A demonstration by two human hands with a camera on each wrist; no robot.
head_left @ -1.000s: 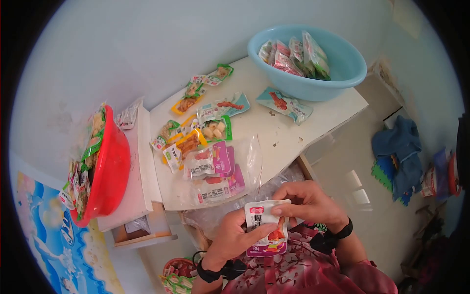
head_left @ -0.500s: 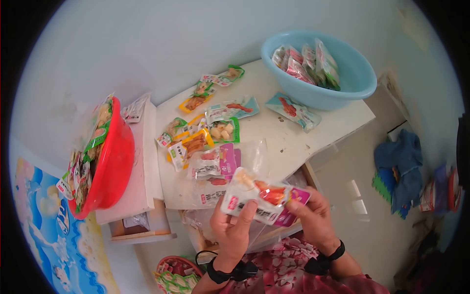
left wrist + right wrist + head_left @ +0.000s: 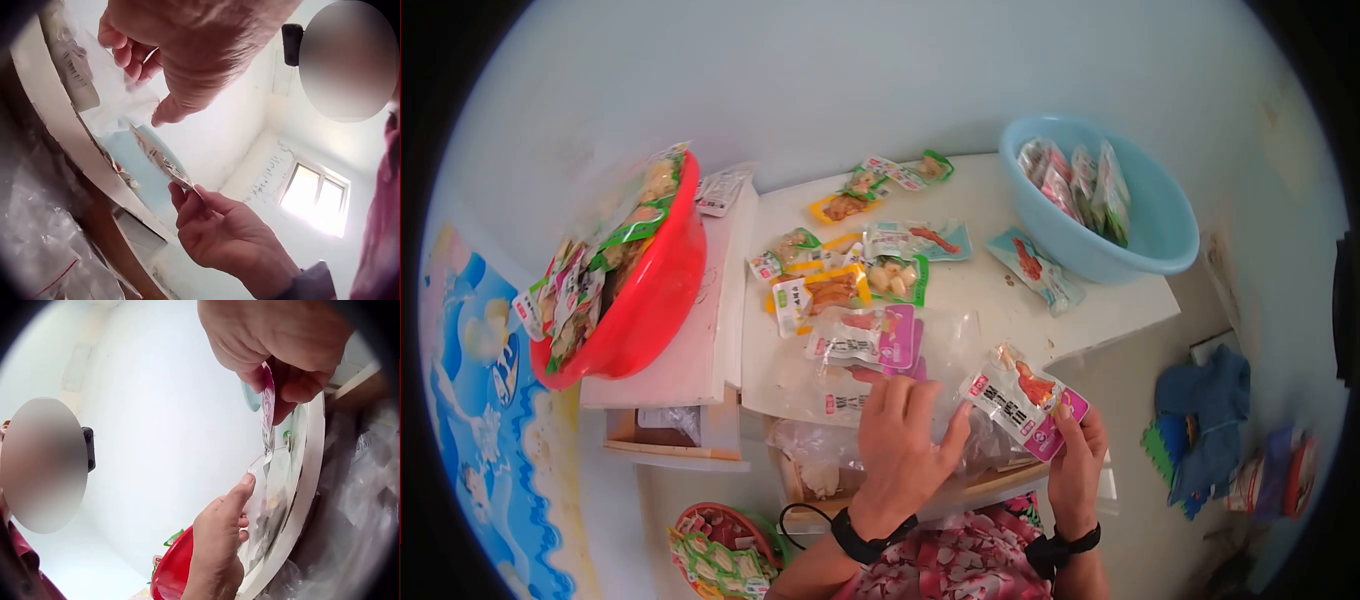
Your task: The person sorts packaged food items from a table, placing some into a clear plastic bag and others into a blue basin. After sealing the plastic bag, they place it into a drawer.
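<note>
My right hand [image 3: 1078,465] pinches the purple end of a white-and-purple snack packet [image 3: 1022,398], which shows a picture of meat and black print. The packet stands edge-on in the right wrist view. Left of it, my left hand [image 3: 908,440] reaches over the front of the table, thumb spread from the fingers. Its fingertips are right at a clear plastic bag [image 3: 948,330], and the thumb [image 3: 240,490] is beside the bag's edge. Two similar purple packets [image 3: 862,337] lie at the bag, the lower one partly behind my left fingers.
Yellow, green and blue snack packets [image 3: 832,292] are spread on the white table [image 3: 1100,320]. A blue basin [image 3: 1140,255] and a red basin [image 3: 665,320] hold more. Below the table edge, an open drawer [image 3: 960,492] contains clear plastic. A basket of packets [image 3: 700,520] stands lower left.
My left hand has let go of the packet and moved forward to the clear bag. The packet has turned and moved right, now in my right hand alone. The head view has shifted.
</note>
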